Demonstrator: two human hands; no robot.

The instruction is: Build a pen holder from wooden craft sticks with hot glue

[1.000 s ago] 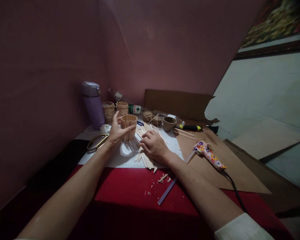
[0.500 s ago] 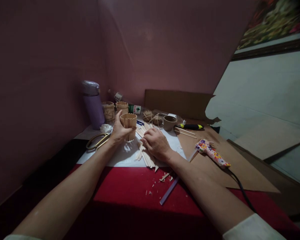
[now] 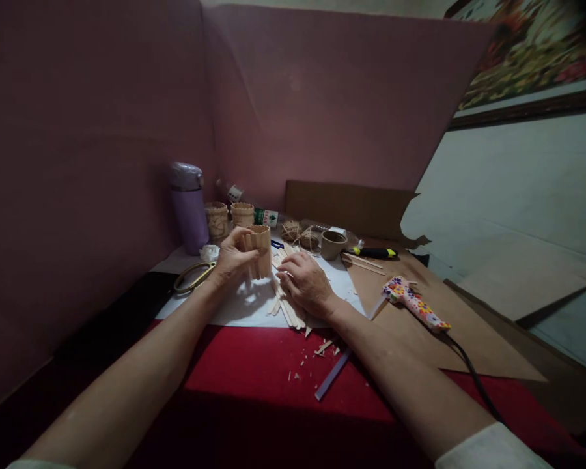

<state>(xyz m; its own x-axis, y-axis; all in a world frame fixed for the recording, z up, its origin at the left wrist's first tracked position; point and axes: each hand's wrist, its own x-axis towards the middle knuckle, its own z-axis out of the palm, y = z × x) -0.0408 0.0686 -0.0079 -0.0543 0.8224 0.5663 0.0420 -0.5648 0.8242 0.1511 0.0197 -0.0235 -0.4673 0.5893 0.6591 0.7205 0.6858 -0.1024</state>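
My left hand [image 3: 233, 256] holds a cup made of upright wooden sticks [image 3: 260, 255], its thumb and fingers around the left side. The cup is upright over the white paper [image 3: 224, 303]. To its right, my right hand [image 3: 306, 281] rests with curled fingers over a pile of loose flat wooden sticks [image 3: 289, 307]; whether its fingertips hold any stick is hidden. Gold-handled scissors [image 3: 193, 278] and a white flower-like piece [image 3: 209, 253] lie left of my left hand.
Behind stand a purple bottle [image 3: 190, 218] and two stick cups [image 3: 217, 220], [image 3: 243, 213]. Twine [image 3: 300, 233], a grey pot [image 3: 333, 245] and a yellow-black tool [image 3: 377, 253] sit further right. A flowered glue gun [image 3: 415, 303] with a cord lies on cardboard [image 3: 449, 339].
The view has shifted slightly, so things appear a little lower and further right. The stick cup in my left hand shows less of its inside. My right hand stays over the sticks.
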